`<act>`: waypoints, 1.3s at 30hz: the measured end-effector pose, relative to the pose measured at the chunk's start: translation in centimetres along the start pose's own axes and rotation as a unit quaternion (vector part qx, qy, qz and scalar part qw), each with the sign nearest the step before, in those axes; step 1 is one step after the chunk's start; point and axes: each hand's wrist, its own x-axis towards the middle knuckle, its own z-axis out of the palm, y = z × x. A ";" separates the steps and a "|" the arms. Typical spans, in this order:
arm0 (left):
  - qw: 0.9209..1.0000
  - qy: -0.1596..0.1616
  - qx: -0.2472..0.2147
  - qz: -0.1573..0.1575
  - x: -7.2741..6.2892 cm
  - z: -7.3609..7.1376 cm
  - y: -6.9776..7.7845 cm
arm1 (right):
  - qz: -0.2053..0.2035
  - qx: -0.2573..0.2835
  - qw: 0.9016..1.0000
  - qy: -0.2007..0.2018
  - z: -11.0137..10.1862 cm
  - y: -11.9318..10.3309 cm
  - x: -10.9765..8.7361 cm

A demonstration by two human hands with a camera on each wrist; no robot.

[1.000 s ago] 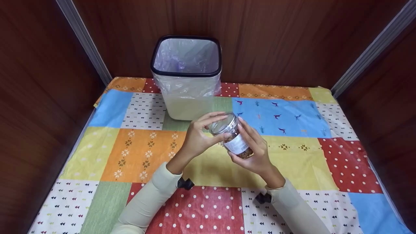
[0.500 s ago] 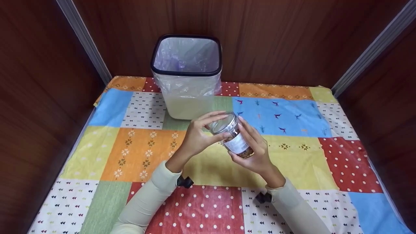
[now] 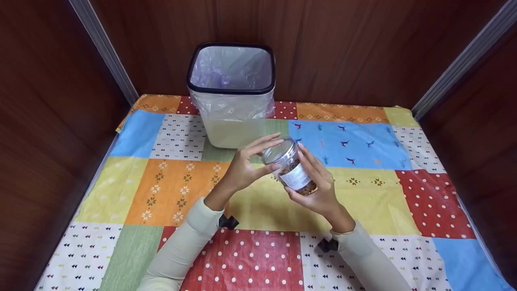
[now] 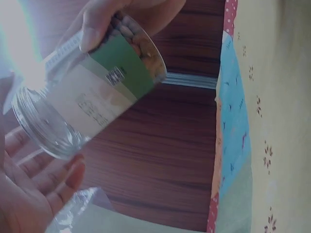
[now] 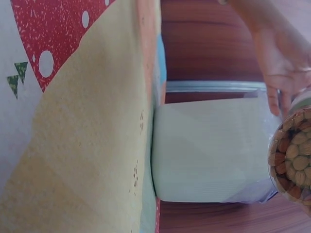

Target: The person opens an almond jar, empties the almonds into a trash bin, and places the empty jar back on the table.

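My right hand [image 3: 323,190] grips a clear jar [image 3: 296,177] above the middle of the table, fingers on one side and thumb on the other. It is tilted, its wide top toward my left hand [image 3: 245,167]. A white and green label [image 4: 119,73] wraps the jar; brown nuts that look like almonds [image 5: 297,158] show through its base in the right wrist view. My left hand's fingers are extended around the jar's top, thumb near the rim. In the left wrist view these fingers [image 4: 63,182] are spread beside the rim. Whether a clear cover lies over the top I cannot tell.
A pale bin [image 3: 236,131] with a dark rim and a clear plastic liner stands at the back of the table, beyond my left hand. A patchwork tablecloth [image 3: 258,262] covers the table. Dark wood panels [image 3: 343,48] enclose the back and sides.
My left hand's fingers have straightened and its thumb has come slightly away from the jar's rim. The jar has shifted very slightly in my right hand's grip.
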 end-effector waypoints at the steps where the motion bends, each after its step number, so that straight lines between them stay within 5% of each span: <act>1: 1.000 -0.004 -0.008 0.007 0.0 0.0 -0.2 | -0.001 0.001 1.000 0.000 0.0 -0.1 0.1; 9: 0.995 -0.031 -0.054 0.083 0.2 -0.3 -1.2 | -0.003 0.005 1.000 -0.002 0.0 -0.4 0.2; 16: 0.990 -0.052 -0.067 0.114 0.3 -0.3 -2.2 | -0.002 0.001 1.000 -0.002 0.0 -0.5 0.3; 27: 0.988 -0.065 -0.077 0.117 0.3 -0.4 -2.5 | 0.010 -0.006 1.000 -0.004 0.1 2.9 -2.4; 39: 0.987 -0.067 -0.091 0.114 0.3 -0.6 -2.8 | 0.004 -0.004 1.000 -0.007 0.3 1.5 -1.4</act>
